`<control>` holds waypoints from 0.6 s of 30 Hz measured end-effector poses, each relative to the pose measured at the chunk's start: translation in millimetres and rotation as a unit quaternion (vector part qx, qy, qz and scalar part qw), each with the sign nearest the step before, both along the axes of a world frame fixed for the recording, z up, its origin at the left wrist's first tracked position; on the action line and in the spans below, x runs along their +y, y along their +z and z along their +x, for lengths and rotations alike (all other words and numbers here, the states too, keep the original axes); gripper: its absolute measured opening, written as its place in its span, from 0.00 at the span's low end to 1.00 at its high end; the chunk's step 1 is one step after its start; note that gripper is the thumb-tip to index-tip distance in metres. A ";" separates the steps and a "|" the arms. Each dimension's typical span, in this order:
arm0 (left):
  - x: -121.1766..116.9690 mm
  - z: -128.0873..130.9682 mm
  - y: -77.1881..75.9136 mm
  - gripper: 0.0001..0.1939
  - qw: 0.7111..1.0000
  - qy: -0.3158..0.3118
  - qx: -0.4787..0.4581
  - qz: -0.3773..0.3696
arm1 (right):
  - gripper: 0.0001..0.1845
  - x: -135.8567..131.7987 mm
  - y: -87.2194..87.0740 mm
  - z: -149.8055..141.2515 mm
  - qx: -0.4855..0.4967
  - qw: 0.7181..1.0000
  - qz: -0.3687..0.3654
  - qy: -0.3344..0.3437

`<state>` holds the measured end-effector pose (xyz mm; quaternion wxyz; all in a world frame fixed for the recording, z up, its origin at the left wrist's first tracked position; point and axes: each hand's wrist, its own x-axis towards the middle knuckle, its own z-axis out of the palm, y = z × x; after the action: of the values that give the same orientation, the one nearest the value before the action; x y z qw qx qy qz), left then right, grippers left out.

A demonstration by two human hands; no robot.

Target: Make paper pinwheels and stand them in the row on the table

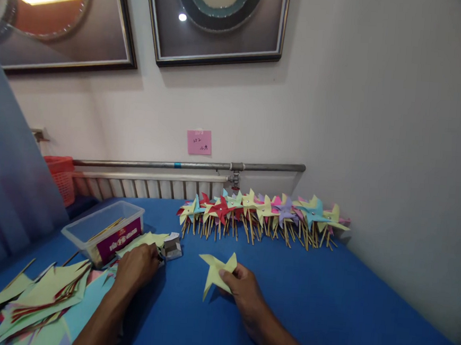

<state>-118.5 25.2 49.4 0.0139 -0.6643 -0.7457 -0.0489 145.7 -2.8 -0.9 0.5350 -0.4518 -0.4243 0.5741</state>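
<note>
My right hand (244,291) pinches a pale yellow paper pinwheel (215,275) at its middle, above the blue tabletop (187,318). The pinwheel's blades are folded into a four-pointed star, and no stick shows on it. My left hand (139,263) is at the near left side of a small open cardboard box (172,246). Its fingers are curled together, and their tips are partly hidden, so whatever is between them cannot be made out. Yellow paper (147,240) lies just behind that hand.
A clear plastic container (85,234) with thin sticks inside stands at the left. Cut paper sheets (51,294) are piled in front of it. Finished pinwheels on sticks (247,211) lie in a row at the back. A red basket (63,180) stands behind, by the radiator (153,185).
</note>
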 end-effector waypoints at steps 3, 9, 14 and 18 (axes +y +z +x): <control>-0.4 -0.7 1.6 0.13 1.000 -0.003 -0.013 0.003 | 0.16 -0.5 1.3 0.5 0.011 1.000 -0.005 0.001; 1.0 -4.1 0.3 0.14 0.999 -0.008 -0.038 0.000 | 0.16 -2.3 2.6 1.3 -0.001 1.000 -0.001 0.002; 6.5 -15.1 0.4 0.09 0.986 0.018 -0.163 0.004 | 0.16 -3.0 4.2 0.9 -0.004 1.000 -0.008 -0.005; 8.4 -20.9 -0.7 0.08 0.972 0.010 -0.234 0.009 | 0.17 -2.3 4.0 0.9 0.001 1.000 -0.007 -0.006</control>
<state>-139.4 33.7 48.7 -0.1540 -0.6266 -0.7346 -0.2097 146.6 -5.0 3.1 0.5358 -0.4572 -0.4169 0.5746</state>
